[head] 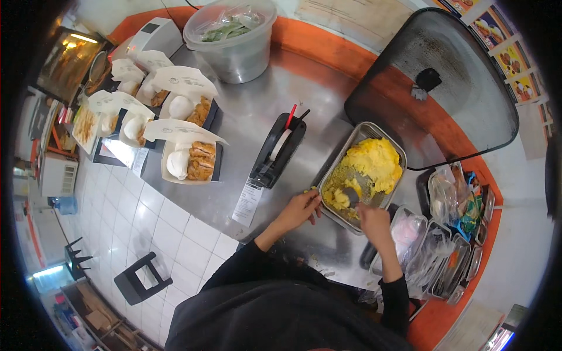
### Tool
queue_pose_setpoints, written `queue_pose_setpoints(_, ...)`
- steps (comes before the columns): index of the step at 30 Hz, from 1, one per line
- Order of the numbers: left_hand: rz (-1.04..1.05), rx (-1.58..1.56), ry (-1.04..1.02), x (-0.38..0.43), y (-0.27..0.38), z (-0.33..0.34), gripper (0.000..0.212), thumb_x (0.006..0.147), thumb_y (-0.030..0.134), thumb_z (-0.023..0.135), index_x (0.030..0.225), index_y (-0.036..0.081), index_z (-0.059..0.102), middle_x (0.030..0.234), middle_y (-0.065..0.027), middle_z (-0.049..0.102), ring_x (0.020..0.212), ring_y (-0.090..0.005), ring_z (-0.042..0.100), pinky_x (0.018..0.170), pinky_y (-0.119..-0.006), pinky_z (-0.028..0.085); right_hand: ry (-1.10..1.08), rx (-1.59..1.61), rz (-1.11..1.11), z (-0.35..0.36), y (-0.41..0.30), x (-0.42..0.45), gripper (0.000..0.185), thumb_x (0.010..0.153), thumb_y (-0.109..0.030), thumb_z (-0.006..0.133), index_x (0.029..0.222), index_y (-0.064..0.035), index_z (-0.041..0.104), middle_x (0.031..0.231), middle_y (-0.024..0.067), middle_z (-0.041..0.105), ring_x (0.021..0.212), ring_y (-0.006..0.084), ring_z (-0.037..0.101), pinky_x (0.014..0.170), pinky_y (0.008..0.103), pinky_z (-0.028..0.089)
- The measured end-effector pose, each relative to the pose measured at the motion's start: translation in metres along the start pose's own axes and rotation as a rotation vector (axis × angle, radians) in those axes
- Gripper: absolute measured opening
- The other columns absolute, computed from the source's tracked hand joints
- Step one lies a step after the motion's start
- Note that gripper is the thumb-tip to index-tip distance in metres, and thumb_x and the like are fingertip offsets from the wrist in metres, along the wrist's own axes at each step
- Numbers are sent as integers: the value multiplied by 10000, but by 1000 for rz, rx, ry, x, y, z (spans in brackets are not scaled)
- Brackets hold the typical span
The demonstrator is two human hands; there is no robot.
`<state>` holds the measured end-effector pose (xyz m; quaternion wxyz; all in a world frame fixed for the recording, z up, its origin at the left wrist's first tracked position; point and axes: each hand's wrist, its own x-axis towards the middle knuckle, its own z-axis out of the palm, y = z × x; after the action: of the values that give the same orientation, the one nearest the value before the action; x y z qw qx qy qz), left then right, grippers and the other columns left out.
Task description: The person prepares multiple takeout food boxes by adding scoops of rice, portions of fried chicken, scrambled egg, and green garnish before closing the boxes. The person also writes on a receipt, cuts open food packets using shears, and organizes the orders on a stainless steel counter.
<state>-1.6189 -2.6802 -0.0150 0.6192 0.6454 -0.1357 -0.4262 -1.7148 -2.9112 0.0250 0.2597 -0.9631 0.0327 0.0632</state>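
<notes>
A rectangular metal tray (330, 172) with a perforated or mesh bottom stands on the steel counter before me. Yellow food that looks like scrambled egg (373, 163) is heaped at its far right side. Smaller crumbs lie over the near left part. My left hand (300, 208) is at the tray's near left corner, fingers curled against the rim. In my right hand (374, 223) is a metal spoon or scoop (351, 195). Its head rests in the egg near the tray's near edge, and its handle is mostly hidden by my fingers.
A black tape dispenser (278, 151) holds pens, with a printed slip (247, 204) beside it. Several open food boxes (191, 160) stand left. A lidded tub (232, 44) is behind. A dark mesh cover (432, 87) leans behind the tray. Plastic containers (406, 232) line the right.
</notes>
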Motion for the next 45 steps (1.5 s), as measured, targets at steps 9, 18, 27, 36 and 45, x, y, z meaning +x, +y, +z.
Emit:
queue_pose_setpoints(9,112,-105,177,2,-5,3,245,997,188,443,918,-23,538,694,-87,605,571,-140,610,487,-290,521,225,265,39,42,-30,18,182,927,-166,549,848,-19,623,541,92,530,430,179,463,434,306,358)
queue_pose_setpoints(18,38,25,6,0,-7,-8,312,1008,248,421,1032,-28,565,805,-77,606,622,-153,603,505,-299,539,-199,1194,539,28,15,13,255,976,-264,523,1027,-43,639,618,-34,501,478,29,345,421,200,257)
queue_pose_setpoints(27,-6,-34,-227,-45,5,-64,306,1012,286,408,1060,15,543,864,-74,596,658,-131,603,577,-273,537,204,1222,484,32,-44,-18,319,974,-276,524,1123,-11,623,574,-34,459,474,38,336,439,208,245)
queue_pose_setpoints(36,-122,193,-95,-167,12,-216,246,1000,249,444,1033,35,561,847,-62,603,682,-140,598,616,-289,485,203,1544,421,83,-245,16,353,985,-270,499,1224,-16,554,763,14,559,590,47,421,519,201,336)
queue_pose_setpoints(45,482,1148,496,-185,-16,-320,332,738,183,748,1048,142,637,1296,-96,481,1249,-322,403,1037,-481,282,301,56,52,227,-321,144,475,883,-26,487,1353,-5,415,986,146,502,933,261,539,811,356,477)
